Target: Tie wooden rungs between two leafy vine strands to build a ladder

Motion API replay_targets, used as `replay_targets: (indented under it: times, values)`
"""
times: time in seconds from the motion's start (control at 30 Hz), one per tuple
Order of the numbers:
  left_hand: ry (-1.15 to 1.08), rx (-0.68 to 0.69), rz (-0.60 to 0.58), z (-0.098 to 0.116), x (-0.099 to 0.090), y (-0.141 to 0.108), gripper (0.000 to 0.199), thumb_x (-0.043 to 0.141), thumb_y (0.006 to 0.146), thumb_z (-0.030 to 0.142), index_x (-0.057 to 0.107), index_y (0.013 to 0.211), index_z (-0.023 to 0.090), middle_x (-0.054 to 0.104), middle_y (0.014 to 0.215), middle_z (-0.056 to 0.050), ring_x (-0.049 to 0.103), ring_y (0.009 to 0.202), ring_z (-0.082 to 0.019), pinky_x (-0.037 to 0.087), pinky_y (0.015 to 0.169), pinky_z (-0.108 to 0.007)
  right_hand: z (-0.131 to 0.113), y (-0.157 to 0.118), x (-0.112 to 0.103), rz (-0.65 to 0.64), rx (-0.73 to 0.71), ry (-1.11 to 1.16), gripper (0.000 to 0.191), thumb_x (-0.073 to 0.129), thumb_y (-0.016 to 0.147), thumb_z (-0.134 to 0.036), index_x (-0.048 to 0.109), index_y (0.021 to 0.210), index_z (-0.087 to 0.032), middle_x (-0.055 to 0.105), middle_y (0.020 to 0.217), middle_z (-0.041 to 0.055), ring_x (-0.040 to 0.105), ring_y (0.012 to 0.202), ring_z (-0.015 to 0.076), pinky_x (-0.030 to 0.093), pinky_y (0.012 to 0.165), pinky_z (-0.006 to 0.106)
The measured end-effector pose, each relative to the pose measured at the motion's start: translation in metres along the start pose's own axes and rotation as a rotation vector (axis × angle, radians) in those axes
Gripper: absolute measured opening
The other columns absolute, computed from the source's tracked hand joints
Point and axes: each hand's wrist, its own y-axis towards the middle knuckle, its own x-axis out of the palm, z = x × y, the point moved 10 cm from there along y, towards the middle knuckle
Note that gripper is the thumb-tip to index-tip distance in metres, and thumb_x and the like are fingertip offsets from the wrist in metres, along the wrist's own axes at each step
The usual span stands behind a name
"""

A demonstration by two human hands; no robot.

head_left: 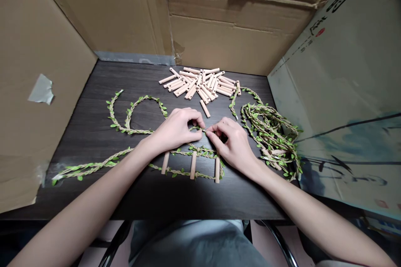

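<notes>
Two bare hands at work on a length of leafy cord (pixel 194 128), which lay above the middle of the dark surface (pixel 140 200). The left hand (pixel 179 127) pinched it between thumb and forefinger; the fingers of the right hand (pixel 233 139) were closed on it just beside, tip to tip. So close a grip probably served to control a short span of cord, too fine for a whole-hand hold. Nearest the wearer, three wooden rungs (pixel 193 165) lay side by side across two strands, apart from one another; small lumps of cord beside them, apparently knots, presumably kept that spacing. To the left, a doubled cord end (pixel 90 169) rested near the cardboard side wall under what looked like clear tape (pixel 64 170), likely an anchor against pulling. Above it, a loose loop (pixel 127 128) curved out over the surface and ran behind the left hand, where its course could not be followed. The cord coil (pixel 266 123) was heaped at the right, arguably to keep slack away from the fingers. The dowel pile (pixel 200 83) occupied the far side, seemingly as a stock within reach, with a single dowel (pixel 205 109) lying apart from it, nearer the hands.
</notes>
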Motion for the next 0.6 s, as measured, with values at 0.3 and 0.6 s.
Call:
replay_targets:
  times: [0.3, 0.6]
  values:
    - [-0.003, 0.080, -0.058, 0.008, 0.001, -0.001, 0.010, 0.073, 0.084, 0.019, 0.075, 0.094, 0.018, 0.073, 0.090, 0.000, 0.064, 0.085, -0.015, 0.045, 0.080, -0.025, -0.002, -0.001, 0.000, 0.025, -0.042, -0.008, 0.011, 0.065, 0.096, -0.024, 0.074, 0.095, -0.017, 0.056, 0.078, 0.0017, 0.056, 0.077, 0.0181, 0.041, 0.072, 0.032]
    - [-0.051, 0.082, -0.063, 0.007, 0.001, 0.000, 0.004, 0.071, 0.084, 0.016, 0.073, 0.087, 0.016, 0.072, 0.089, -0.001, 0.064, 0.082, -0.015, 0.045, 0.077, -0.026, 0.000, -0.001, 0.002, -0.007, -0.029, -0.002, 0.014, 0.065, 0.099, -0.027, 0.074, 0.093, -0.018, 0.059, 0.082, 0.0029, 0.056, 0.078, 0.0182, 0.040, 0.071, 0.032]
